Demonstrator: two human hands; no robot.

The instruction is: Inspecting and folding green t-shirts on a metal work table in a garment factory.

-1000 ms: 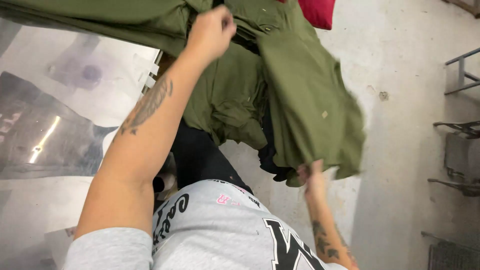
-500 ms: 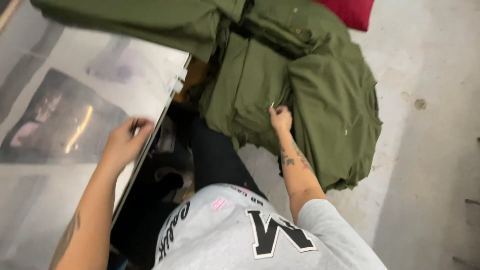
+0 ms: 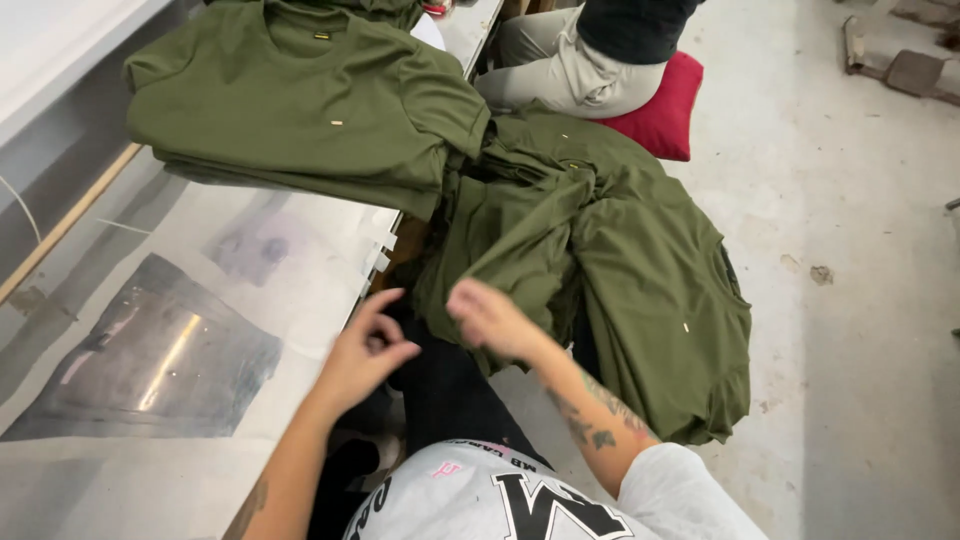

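Note:
A heap of olive green shirts (image 3: 640, 270) hangs beside the table, over my dark trousers (image 3: 450, 400). My right hand (image 3: 492, 320) is at the heap's lower left edge, with its fingers closed on a fold of one shirt. Just off the table's edge my left hand (image 3: 362, 352) hovers with its fingers apart, holding nothing, a short way left of my right hand. A neat stack of folded olive shirts (image 3: 300, 110) lies on the table at the back.
The table (image 3: 150, 470) has a glossy top with a dark reflective sheet (image 3: 150, 360) on it. Another person sits at the top on a red cushion (image 3: 668, 115). Grey concrete floor (image 3: 860, 300) lies to the right, with metal parts (image 3: 900, 60) at the far corner.
My left hand has come off the tabletop to its edge, towards my right hand. My right hand has dropped from higher on the heap to its lower edge. The view has tilted up.

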